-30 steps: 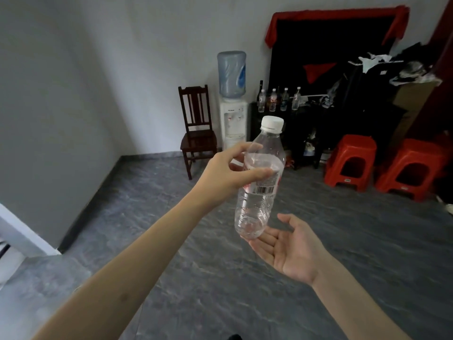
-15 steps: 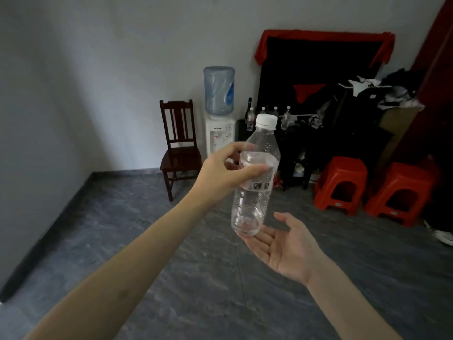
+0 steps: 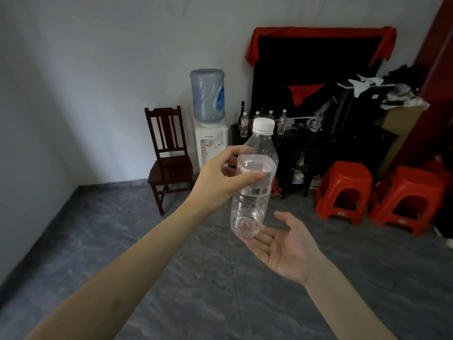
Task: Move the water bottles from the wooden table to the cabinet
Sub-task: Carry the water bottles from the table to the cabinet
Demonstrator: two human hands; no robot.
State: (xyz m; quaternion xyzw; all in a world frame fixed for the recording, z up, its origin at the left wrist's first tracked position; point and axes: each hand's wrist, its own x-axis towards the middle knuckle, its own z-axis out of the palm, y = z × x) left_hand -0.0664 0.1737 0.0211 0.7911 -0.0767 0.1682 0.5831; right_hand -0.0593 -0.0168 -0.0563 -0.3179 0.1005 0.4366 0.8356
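Note:
My left hand grips a clear water bottle with a white cap around its labelled middle, holding it nearly upright in mid-air. My right hand lies palm up with fingers spread just under the bottle's base; whether it touches the base I cannot tell. At the back wall a dark cabinet carries several small water bottles on its top, next to a dark glass bottle.
A water dispenser and a wooden chair stand left of the cabinet. Two red plastic stools sit on the grey floor in front of it. Clothes and a cardboard box pile up at the right.
The far wall, cabinet and chair have shifted in view and drawn closer. The bottle and both hands keep the same pose relative to each other.

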